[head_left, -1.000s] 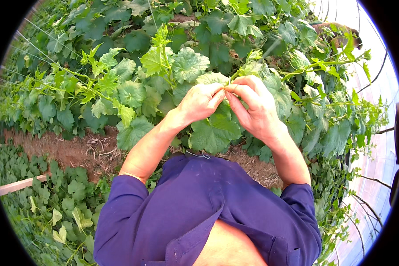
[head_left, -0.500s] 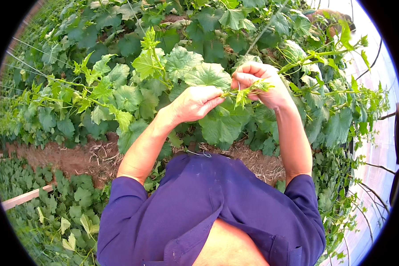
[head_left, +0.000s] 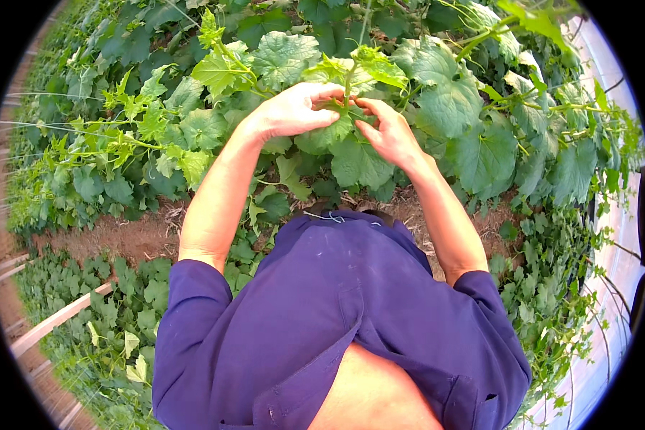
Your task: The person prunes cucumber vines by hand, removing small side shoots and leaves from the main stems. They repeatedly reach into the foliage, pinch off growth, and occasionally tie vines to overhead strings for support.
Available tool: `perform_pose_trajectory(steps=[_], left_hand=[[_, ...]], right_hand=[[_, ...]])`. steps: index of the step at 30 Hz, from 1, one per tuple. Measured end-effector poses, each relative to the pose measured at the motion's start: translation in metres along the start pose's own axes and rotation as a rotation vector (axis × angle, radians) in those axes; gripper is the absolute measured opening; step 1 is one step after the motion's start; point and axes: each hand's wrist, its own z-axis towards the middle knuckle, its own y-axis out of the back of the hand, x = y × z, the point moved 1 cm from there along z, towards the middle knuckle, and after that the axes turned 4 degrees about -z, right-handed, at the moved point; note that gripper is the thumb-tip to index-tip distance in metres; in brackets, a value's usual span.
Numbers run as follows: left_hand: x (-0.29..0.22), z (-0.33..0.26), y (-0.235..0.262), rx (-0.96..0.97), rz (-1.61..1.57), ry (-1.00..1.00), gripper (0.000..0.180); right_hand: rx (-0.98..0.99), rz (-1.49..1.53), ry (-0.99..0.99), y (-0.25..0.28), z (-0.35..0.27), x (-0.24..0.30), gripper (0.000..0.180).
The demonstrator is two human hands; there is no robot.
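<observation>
Presently, L hand (head_left: 294,112) at vine stem (head_left: 348,80), grip can't tell; R hand (head_left: 393,136) adj., fingers parted. Brown soil (head_left: 132,238) below; pale sheeting (head_left: 618,222) RHS.

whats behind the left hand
A broad green leaf shows just above the left hand in the picture, with more foliage below. Whatever lies directly behind the hand is covered.

A pale wooden strip (head_left: 63,317) slants across the lower left, beside a patch of low leafy plants (head_left: 140,312). Above that patch runs a band of brown soil (head_left: 132,238), with dry straw (head_left: 170,223) scattered on it. A whitish sheet (head_left: 626,211) stretches along the right side, behind green foliage.
</observation>
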Motion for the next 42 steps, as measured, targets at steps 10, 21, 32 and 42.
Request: perform_pose_trajectory(steps=[10, 21, 32, 42], left_hand=[[-0.021, -0.020, 0.033, -0.018, 0.133, 0.096, 0.045], [0.084, -0.027, -0.038, -0.529, -0.026, 0.081, 0.026], [0.124, 0.040, -0.033, -0.434, 0.592, -0.401, 0.041], [0.112, 0.034, -0.032, -0.271, 0.913, -0.430, 0.020]], right_hand=[[0.189, 0.279, 0.005, -0.035, 0.019, 0.001, 0.030], [0.006, 0.248, -0.022, -0.030, 0.033, -0.047, 0.017], [0.188, 0.251, -0.119, 0.012, 0.021, -0.031, 0.018], [0.156, 0.238, -0.164, 0.015, 0.012, -0.022, 0.016]])
